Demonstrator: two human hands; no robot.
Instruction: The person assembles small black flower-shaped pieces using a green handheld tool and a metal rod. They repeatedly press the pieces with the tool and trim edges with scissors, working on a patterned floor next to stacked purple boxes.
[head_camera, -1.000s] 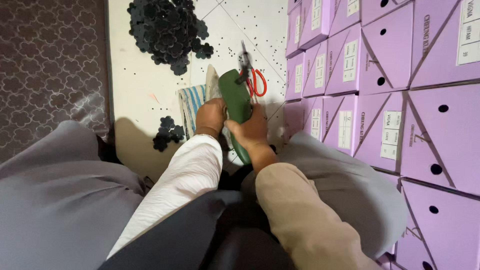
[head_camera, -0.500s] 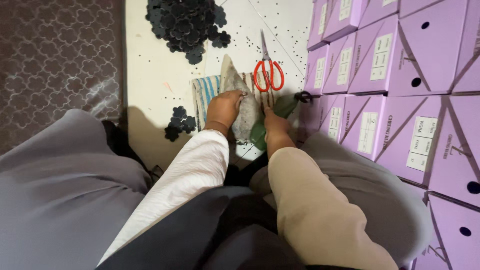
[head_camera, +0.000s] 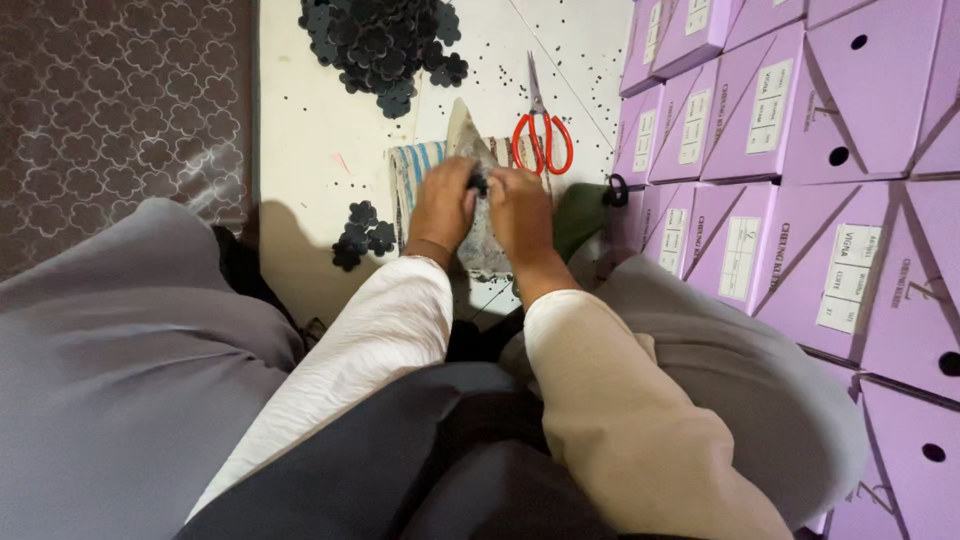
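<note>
My left hand and my right hand meet over a grey, pointed block that stands on a striped cloth on the floor. The fingers of both hands close around a small black piece pressed against the block. The left fingers also curl over the block's side. A green tool with a black ring lies just right of my right hand, untouched. Red-handled scissors lie beyond the hands.
A big heap of black flower-shaped cut-outs lies at the top, a small cluster left of my left hand. Stacked purple boxes wall the right side. A patterned mat is at left. My grey-clad knees fill the foreground.
One second ago both hands held the green tool upright. It has since gone down to the right, and both hands have come together on the grey block.
</note>
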